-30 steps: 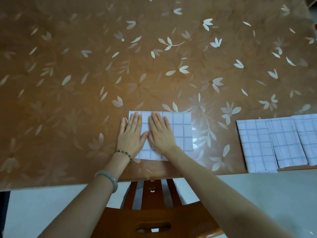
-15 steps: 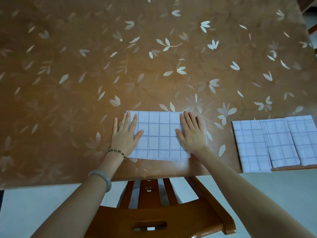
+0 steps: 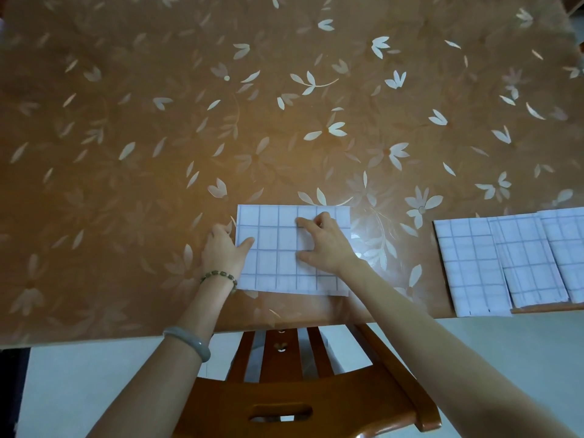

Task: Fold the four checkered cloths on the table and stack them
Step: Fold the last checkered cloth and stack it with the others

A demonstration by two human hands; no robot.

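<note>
A folded cloth (image 3: 284, 267) lies at the near edge of the surface (image 3: 126, 153), the left hand (image 3: 221, 252) pinching its left side, the right hand (image 3: 327, 246) bending its fingers onto it, hold unclear. Lifting both sides level should keep the folds for stacking.

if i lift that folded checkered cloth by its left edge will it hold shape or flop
Probably floppy: the folded checkered cloth is thin, soft layers lying flat, so the free side would likely sag. It looks light. On the glossy table it may well slide when pushed.
</note>
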